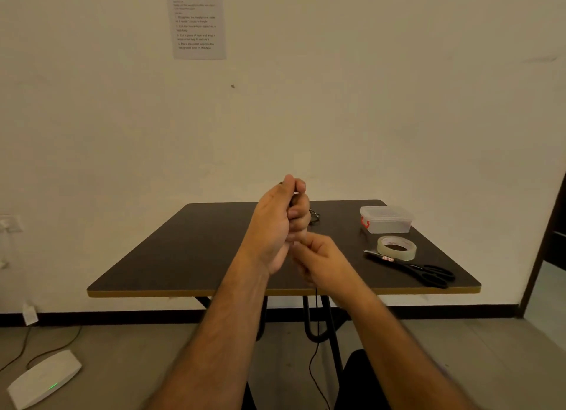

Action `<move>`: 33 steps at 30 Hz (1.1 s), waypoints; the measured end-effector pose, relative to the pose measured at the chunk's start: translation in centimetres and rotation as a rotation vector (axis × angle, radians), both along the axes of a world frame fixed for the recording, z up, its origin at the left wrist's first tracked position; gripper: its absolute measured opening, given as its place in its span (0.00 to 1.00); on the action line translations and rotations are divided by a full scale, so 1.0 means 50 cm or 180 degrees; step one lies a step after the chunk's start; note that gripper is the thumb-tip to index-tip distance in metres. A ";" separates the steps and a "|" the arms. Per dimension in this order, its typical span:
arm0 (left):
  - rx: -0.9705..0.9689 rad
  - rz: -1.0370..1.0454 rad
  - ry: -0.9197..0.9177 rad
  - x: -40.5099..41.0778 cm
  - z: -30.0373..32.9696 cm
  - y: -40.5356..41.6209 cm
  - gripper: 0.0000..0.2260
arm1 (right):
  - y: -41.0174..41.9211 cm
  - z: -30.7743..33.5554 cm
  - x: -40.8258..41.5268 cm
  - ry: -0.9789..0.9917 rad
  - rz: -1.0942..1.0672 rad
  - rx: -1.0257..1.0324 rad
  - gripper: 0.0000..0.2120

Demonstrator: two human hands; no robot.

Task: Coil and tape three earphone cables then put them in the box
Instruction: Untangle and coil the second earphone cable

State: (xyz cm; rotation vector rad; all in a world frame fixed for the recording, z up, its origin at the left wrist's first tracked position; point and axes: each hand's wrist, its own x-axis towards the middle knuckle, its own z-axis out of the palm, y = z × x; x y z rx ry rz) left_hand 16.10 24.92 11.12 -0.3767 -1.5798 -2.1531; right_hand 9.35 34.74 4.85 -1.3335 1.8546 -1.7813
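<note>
Here my left hand gripped the cable high, its length hanging straight down through my pinching right hand.

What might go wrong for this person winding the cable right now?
The cable's free end hangs below the table edge toward the floor, so it may snag on the table legs or tangle. Both the left hand and right hand are busy holding it, so reaching for the tape roll or scissors may let the coil spring loose. The box looks closed.
</note>
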 end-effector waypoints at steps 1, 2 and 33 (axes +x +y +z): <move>-0.0033 0.0101 0.0039 0.002 -0.005 0.001 0.15 | 0.007 -0.011 0.011 0.0090 0.0015 0.0097 0.13; -0.0072 0.0200 0.0078 0.003 -0.012 0.001 0.15 | 0.014 -0.018 0.020 0.0178 0.0021 0.0178 0.14; -0.0749 -0.0385 -0.1499 0.058 -0.207 -0.002 0.21 | 0.107 -0.022 0.024 0.1535 -0.0787 0.0580 0.02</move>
